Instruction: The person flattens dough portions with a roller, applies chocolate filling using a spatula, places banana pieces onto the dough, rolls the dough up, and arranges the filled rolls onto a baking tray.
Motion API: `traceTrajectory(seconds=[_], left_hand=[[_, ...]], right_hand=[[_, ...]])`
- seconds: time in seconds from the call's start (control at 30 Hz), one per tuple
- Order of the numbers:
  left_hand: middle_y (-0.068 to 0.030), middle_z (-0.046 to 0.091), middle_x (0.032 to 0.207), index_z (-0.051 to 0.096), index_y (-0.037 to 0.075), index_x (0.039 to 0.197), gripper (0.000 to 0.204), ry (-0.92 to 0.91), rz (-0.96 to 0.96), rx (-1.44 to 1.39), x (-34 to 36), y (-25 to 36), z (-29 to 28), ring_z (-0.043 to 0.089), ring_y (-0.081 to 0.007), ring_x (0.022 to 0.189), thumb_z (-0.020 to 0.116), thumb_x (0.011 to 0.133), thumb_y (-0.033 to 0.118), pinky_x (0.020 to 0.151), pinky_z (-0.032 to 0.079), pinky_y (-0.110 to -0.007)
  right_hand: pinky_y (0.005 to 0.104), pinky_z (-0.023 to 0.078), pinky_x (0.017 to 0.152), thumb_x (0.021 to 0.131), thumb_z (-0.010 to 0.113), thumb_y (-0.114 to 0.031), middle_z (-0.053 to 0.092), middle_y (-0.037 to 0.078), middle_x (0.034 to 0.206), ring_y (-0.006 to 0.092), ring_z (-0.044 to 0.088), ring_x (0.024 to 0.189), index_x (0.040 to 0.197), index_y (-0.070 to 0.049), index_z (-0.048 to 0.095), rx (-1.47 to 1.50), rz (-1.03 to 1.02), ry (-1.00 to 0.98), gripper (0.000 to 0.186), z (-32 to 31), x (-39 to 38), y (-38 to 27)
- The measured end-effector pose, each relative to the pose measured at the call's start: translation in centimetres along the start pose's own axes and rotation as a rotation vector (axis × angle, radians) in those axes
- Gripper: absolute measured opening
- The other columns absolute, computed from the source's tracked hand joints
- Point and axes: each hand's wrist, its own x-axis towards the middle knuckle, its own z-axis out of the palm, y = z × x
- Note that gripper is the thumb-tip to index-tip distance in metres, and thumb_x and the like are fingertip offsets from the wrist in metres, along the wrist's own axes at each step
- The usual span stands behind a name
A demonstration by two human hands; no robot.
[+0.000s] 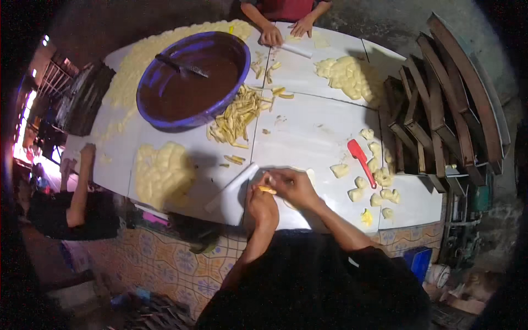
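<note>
Close over the table's near edge, my left hand [262,207] and my right hand [297,188] meet. Between them is a small orange-yellow banana strip [267,190], mostly covered by curled fingers. Both hands are closed on it. A white rolling pin [234,186] lies just left of my left hand. Pale flattened dough [311,175] partly shows behind my right hand. Further right, a red spatula [361,163] rests among several small dough lumps [356,194]. Beyond my hands, a heap of banana strips [236,118] sits against a large blue basin [212,113] of brown filling.
A large dough mass [164,171] lies at left, another dough pile [349,77] at far right. Stacked metal trays [440,110] crowd the white table's [324,124] right end. Across the table, a co-worker's hands [286,34] handle a rolling pin; another person's arm [80,184] reaches in at left.
</note>
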Motion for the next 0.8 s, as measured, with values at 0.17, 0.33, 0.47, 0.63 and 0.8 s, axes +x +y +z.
traceTrajectory(seconds=[0.17,0.33,0.47,0.63,0.8], left_hand=[[-0.0190,0.048,0.151,0.058,-0.004,0.123,0.028,-0.200,0.031,0.578,-2.4,-1.5,1.3,0.045,-0.0279,0.136,0.042,0.107,0.013,0.118,0.031,-0.039],[-0.0188,0.060,0.125,0.061,0.001,0.117,0.039,-0.235,0.513,1.132,0.8,-0.6,-1.8,0.058,-0.0366,0.116,0.064,0.080,-0.012,0.101,0.047,-0.043],[-0.0148,0.064,0.119,0.069,0.002,0.108,0.026,-0.627,0.773,1.472,1.9,1.2,-0.4,0.058,-0.0380,0.114,0.072,0.082,0.002,0.100,0.046,-0.045],[-0.0107,0.061,0.122,0.075,0.006,0.097,0.016,-0.777,0.813,1.638,2.3,-0.6,-0.1,0.051,-0.0347,0.119,0.074,0.081,0.009,0.100,0.041,-0.048],[-0.0167,0.056,0.123,0.075,0.007,0.095,0.021,-0.745,0.837,1.567,1.1,-0.4,-1.6,0.048,-0.0385,0.122,0.078,0.076,0.016,0.103,0.039,-0.052]], right_hand=[[0.0389,0.057,0.079,0.088,0.073,-0.014,0.073,0.018,0.102,0.0307,0.072,0.090,0.118,-0.006,0.072,-0.207,0.048,0.077,0.031,-2.3,-5.3,1.2],[0.0411,0.047,0.096,0.086,0.072,-0.014,0.069,0.013,0.117,0.0341,0.055,0.113,0.108,-0.010,0.078,-0.501,-0.180,0.164,0.023,-4.0,-5.7,4.8],[0.0418,0.049,0.090,0.084,0.071,-0.008,0.064,0.012,0.104,0.0333,0.056,0.101,0.101,-0.006,0.077,-0.432,-0.118,0.367,0.018,-4.7,-7.5,5.6],[0.0412,0.048,0.081,0.079,0.068,-0.001,0.065,0.010,0.095,0.0322,0.055,0.091,0.093,-0.006,0.072,-0.549,-0.246,0.209,0.016,-4.0,-5.7,6.8],[0.0407,0.047,0.083,0.077,0.069,0.000,0.065,0.010,0.097,0.0317,0.056,0.092,0.093,-0.006,0.072,-0.449,-0.237,0.162,0.018,-4.1,-7.9,6.6]])
